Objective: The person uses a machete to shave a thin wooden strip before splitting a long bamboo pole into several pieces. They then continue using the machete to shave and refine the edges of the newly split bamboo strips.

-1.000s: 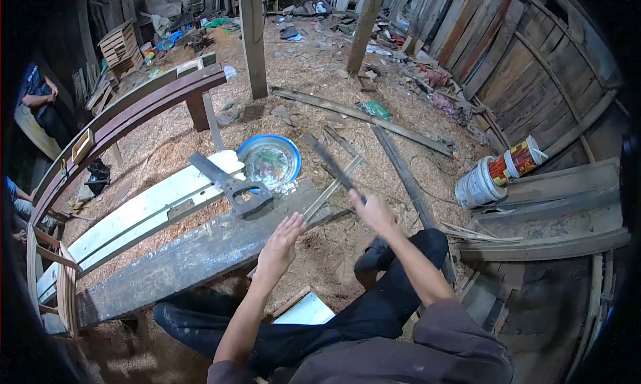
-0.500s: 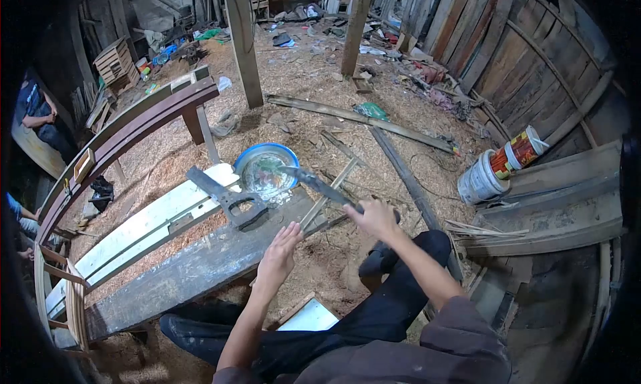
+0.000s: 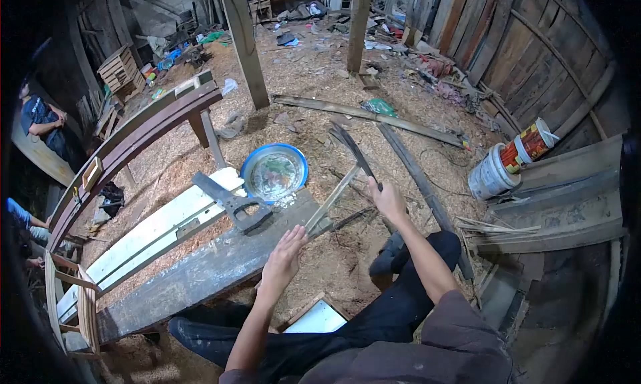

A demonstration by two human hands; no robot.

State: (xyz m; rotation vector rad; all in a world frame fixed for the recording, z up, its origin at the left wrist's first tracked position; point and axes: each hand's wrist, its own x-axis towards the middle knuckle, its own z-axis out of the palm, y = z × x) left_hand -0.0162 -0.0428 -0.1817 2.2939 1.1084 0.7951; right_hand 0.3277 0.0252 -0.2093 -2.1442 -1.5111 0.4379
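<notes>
Here, the right hand (image 3: 388,202) is gripping a long-bladed knife (image 3: 361,160); a wooden strip (image 3: 334,194) is extending forward from the left hand (image 3: 283,256) (grip unclear).

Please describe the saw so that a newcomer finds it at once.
Find the long dark plank. Near the blue-rimmed basin, the saw overlaps this plank. Unlike the white boards beneath its blade, the saw has a looped handle.

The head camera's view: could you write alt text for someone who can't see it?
A person's right hand grips a long dark blade beside the far end of a thin wooden strip, with the left hand at the strip's near end. A handsaw lies across white boards and a dark plank, near a blue-rimmed basin, amid wood shavings.
</notes>
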